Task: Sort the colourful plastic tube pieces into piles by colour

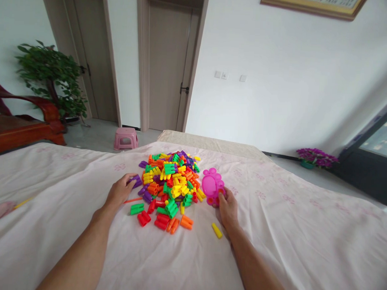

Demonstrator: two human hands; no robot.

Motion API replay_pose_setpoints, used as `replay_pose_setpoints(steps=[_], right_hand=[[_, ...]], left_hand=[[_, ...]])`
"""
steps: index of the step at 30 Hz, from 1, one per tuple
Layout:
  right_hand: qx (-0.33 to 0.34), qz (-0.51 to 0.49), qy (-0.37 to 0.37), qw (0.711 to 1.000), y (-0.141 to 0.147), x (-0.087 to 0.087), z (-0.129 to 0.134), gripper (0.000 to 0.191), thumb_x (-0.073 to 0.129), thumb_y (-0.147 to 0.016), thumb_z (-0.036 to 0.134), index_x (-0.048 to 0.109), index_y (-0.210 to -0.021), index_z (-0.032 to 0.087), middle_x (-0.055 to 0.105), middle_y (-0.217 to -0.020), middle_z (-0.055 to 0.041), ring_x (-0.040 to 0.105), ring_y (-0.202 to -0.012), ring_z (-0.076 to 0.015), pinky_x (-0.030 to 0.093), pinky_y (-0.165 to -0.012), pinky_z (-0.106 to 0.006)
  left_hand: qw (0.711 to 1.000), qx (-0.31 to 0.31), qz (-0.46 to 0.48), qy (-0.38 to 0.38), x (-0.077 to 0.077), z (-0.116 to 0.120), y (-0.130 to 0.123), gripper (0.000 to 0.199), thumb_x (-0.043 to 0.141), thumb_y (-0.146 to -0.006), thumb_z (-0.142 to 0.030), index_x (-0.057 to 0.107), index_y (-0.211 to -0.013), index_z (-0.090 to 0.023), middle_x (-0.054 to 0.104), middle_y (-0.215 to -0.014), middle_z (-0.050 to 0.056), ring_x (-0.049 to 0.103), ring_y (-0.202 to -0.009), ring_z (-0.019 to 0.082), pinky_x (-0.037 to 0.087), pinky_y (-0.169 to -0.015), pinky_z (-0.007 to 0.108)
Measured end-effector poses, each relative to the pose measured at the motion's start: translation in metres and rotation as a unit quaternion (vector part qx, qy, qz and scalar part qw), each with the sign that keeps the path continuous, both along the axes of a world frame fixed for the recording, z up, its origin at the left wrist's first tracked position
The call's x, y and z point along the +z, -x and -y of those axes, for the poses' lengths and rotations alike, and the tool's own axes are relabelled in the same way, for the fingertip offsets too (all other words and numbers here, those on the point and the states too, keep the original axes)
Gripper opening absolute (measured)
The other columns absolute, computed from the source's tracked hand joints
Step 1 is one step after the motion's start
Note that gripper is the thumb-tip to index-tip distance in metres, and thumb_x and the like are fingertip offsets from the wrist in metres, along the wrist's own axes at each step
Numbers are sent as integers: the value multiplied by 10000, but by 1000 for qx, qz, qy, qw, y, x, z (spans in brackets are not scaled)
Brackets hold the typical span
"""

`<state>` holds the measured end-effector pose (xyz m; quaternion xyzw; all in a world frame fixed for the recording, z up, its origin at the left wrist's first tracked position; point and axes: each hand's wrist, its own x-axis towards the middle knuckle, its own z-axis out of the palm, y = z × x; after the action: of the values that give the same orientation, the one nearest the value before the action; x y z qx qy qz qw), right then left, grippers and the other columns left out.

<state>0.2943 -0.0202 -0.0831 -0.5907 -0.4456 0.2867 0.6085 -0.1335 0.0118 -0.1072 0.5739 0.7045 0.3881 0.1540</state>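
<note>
My left hand (118,191) is at the left side of a heap of plastic toy pieces (181,178), its fingers closed on a purple toy piece (135,181) made of joined tubes. To the right of the heap, my right hand (228,207) grips a bright pink plastic plate with rounded lobes (211,185) by its lower right edge. The heap mixes yellow, green, orange, red and purple tube pieces. Near my right wrist lies a single yellow tube piece (216,230). A green piece (137,209) and a red piece (143,218) rest at the heap's front left.
A pale patterned cloth (288,239) covers the surface under everything. At the left edge lies a pinkish object with a yellow stick (1,213). Beyond stand a pink stool (126,138), a wooden chair (24,125), a green plant (52,79) and potted purple flowers (318,157).
</note>
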Motion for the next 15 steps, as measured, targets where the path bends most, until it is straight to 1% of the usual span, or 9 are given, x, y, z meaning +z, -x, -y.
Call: replay_pose_setpoints(steps=[7, 11, 13, 15], right_hand=[[-2, 22, -2, 1000, -2, 0, 1, 501, 613, -786, 485, 679, -1148, 145, 691, -735, -29, 650, -612, -201, 534, -526, -299], [-1, 26, 1, 1000, 0, 0, 1, 527, 618, -781, 513, 676, -1154, 146, 698, -760, -33, 650, -632, -201, 538, -544, -301], [17, 26, -1, 1000, 1, 0, 2, 536, 629, -773, 526, 678, -1149, 148, 699, -774, -35, 648, -645, -201, 539, -555, -304], [35, 20, -6, 999, 3, 1, 2, 541, 646, -758, 533, 684, -1137, 150, 699, -781, -33, 645, -665, -200, 543, -573, -307]], left_hand=[[1000, -22, -19, 11, -5, -3, 2, 412, 563, -874, -385, 648, -1261, -271, 747, -1200, 34, 698, -1071, 205, 516, -965, 296], [999, -35, -37, 16, -1, 0, -3, 443, 574, -876, -396, 618, -1299, -273, 740, -1204, 44, 692, -1089, 217, 518, -977, 319], [998, -39, -39, -27, 7, 3, -10, 471, 551, -893, -408, 586, -1335, -250, 711, -1263, 64, 667, -1148, 223, 501, -1018, 337], [992, -27, -52, -109, 21, 9, -22, 457, 517, -916, -401, 580, -1328, -213, 674, -1315, 92, 620, -1223, 234, 462, -1082, 367]])
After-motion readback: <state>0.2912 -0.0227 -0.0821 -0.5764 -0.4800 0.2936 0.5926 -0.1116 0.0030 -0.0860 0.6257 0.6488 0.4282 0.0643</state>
